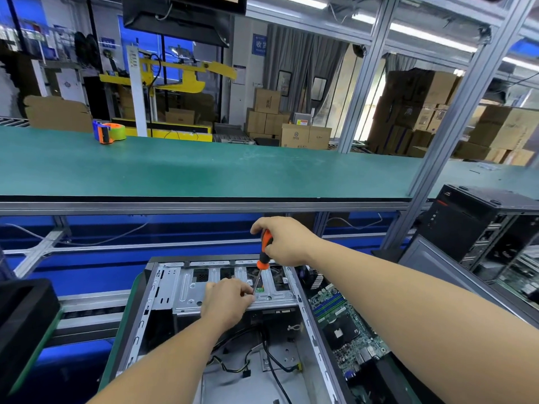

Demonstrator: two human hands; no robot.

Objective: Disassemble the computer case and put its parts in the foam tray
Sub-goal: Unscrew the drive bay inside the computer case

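**A:** Where are you working right now?

**B:** I'm leaning over the computer case [221, 325], which is lying open on its side at the near edge of the bench, motherboard [341, 322] showing on the right. My right hand [287, 242] is wrapping around the orange handle of the screwdriver [262, 259], and I'm angling the shaft down into the silver drive cage [186, 290] at the far end of the case.

**A:** And the left?

**B:** My left hand [226, 298] is resting on the cage with fingers curled, pinching right at the tip. Whether there's a screw between the fingertips, I can't tell.

**A:** Any advice for doing it cleanly?

**B:** I'm thinking the shaft should be standing straight in line with the screw, with steady downward pressure, so the bit isn't camming out. The left fingers should be guiding the tip and catching the screw before it's dropping among the cables [233, 365].

**A:** The foam tray?

**B:** The black foam tray [26, 313] is waiting at the near left.
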